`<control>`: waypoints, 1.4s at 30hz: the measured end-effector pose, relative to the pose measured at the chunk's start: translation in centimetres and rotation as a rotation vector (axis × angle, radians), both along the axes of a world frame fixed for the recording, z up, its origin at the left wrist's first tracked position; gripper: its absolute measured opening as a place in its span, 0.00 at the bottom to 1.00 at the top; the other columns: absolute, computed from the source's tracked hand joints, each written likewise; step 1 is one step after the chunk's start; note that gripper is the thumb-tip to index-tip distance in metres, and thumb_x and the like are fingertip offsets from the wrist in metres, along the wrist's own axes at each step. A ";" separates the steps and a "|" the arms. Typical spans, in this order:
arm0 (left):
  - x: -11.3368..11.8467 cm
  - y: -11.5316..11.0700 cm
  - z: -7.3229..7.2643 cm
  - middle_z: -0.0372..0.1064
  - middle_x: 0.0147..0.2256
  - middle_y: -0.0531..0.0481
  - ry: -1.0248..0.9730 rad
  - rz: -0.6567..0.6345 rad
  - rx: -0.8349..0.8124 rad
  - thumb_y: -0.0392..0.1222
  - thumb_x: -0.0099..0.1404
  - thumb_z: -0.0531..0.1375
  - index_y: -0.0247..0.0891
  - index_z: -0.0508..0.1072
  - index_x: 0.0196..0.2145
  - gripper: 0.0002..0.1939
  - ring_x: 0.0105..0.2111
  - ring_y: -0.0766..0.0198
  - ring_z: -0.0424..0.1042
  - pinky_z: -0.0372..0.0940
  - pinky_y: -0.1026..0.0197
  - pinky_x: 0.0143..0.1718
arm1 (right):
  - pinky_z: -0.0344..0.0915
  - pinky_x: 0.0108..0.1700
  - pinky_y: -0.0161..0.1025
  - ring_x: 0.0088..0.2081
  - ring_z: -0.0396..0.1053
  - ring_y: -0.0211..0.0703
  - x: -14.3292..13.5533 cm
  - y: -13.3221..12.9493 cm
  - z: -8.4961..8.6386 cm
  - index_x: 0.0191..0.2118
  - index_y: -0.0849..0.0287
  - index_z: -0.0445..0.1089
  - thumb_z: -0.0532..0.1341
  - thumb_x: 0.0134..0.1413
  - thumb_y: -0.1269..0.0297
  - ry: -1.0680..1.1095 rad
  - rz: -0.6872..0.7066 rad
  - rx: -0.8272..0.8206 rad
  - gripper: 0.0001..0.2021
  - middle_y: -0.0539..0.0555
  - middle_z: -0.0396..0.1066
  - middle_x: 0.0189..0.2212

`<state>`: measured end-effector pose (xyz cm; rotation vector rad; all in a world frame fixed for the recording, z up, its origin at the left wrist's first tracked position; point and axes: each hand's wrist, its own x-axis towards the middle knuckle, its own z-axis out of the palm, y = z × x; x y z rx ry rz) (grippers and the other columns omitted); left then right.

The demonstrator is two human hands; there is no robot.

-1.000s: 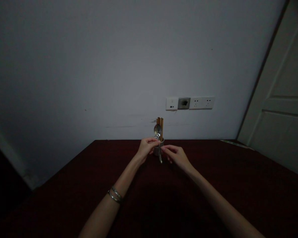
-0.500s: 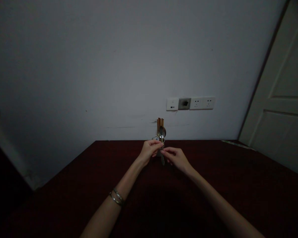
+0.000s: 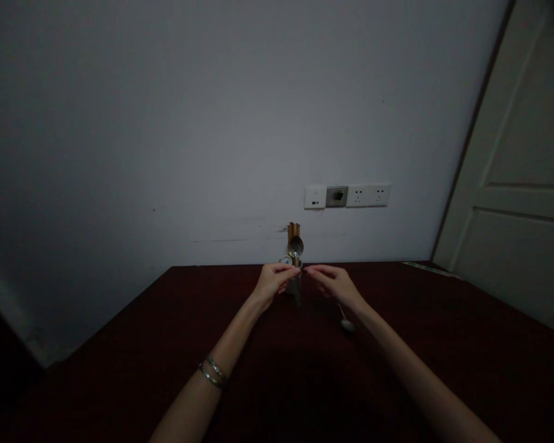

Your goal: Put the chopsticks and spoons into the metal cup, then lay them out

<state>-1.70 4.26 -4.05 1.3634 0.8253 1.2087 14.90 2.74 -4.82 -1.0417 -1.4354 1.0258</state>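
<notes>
My left hand (image 3: 272,283) pinches the handle of a metal spoon (image 3: 296,246) between thumb and fingertips. Its bowl points up and its handle runs down below my fingers. My right hand (image 3: 335,284) is just to the right, with thumb and index fingertips pressed together and apart from that spoon. What they hold, if anything, is too small to see. A second spoon (image 3: 348,325) shows below my right hand, its handle partly hidden; I cannot tell if it touches the hand. Behind the first spoon, several wooden chopsticks (image 3: 292,231) stand upright in a pale container (image 3: 285,260), mostly covered by my left hand.
The dark red table (image 3: 240,394) reaches back to a grey-white wall (image 3: 212,123). Sockets and switch plates (image 3: 357,195) sit on the wall above its back edge. A pale panelled door (image 3: 512,227) is on the right. A flat strip (image 3: 431,269) lies near the back right corner.
My right hand has drawn away to the right from the spoon in my left hand. The second spoon, unseen before, now shows below my right hand. The view has shifted slightly.
</notes>
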 end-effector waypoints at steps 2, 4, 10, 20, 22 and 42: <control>0.0 0.1 0.0 0.52 0.11 0.60 0.000 -0.008 0.000 0.47 0.45 0.66 0.31 0.73 0.25 0.16 0.11 0.78 0.45 0.38 0.69 0.13 | 0.44 0.17 0.29 0.16 0.51 0.29 0.3 0.5 0.6 0.36 0.64 0.72 0.62 0.39 0.51 0.063 -0.054 -0.019 0.21 0.45 0.57 0.14; -0.1 0.2 -0.1 0.51 0.10 0.60 0.004 -0.006 0.003 0.47 0.45 0.66 0.31 0.73 0.25 0.16 0.10 0.78 0.45 0.38 0.69 0.13 | 0.44 0.17 0.29 0.16 0.51 0.29 0.2 0.9 1.1 0.35 0.64 0.72 0.63 0.38 0.51 0.072 -0.026 -0.036 0.21 0.45 0.57 0.13; -0.3 0.2 -0.1 0.49 0.10 0.61 0.046 -0.012 0.030 0.50 0.44 0.66 0.30 0.73 0.26 0.18 0.11 0.77 0.45 0.39 0.69 0.13 | 0.43 0.17 0.29 0.15 0.50 0.28 -1.4 1.1 2.0 0.32 0.65 0.72 0.65 0.35 0.53 0.055 0.050 -0.080 0.20 0.44 0.56 0.12; -0.6 0.1 0.0 0.50 0.11 0.60 0.109 -0.022 0.056 0.52 0.44 0.65 0.29 0.74 0.27 0.20 0.12 0.77 0.46 0.40 0.68 0.14 | 0.43 0.16 0.31 0.13 0.48 0.28 -1.6 1.5 2.5 0.27 0.64 0.73 0.65 0.34 0.54 -0.061 0.036 -0.038 0.16 0.43 0.54 0.09; -0.7 0.3 -0.1 0.50 0.11 0.60 0.122 -0.014 0.047 0.53 0.44 0.65 0.29 0.74 0.28 0.21 0.12 0.77 0.46 0.40 0.68 0.14 | 0.42 0.16 0.31 0.13 0.48 0.28 -1.7 1.8 2.4 0.27 0.64 0.74 0.65 0.34 0.55 -0.068 0.031 -0.032 0.16 0.43 0.55 0.10; -11.4 9.3 -11.2 0.51 0.15 0.61 -0.064 0.435 -0.216 0.58 0.39 0.64 0.28 0.72 0.30 0.28 0.13 0.77 0.47 0.40 0.69 0.14 | 0.57 0.19 0.30 0.21 0.58 0.32 -1.2 11.6 2.1 0.31 0.64 0.73 0.63 0.34 0.52 0.031 -0.356 0.147 0.19 0.53 0.68 0.24</control>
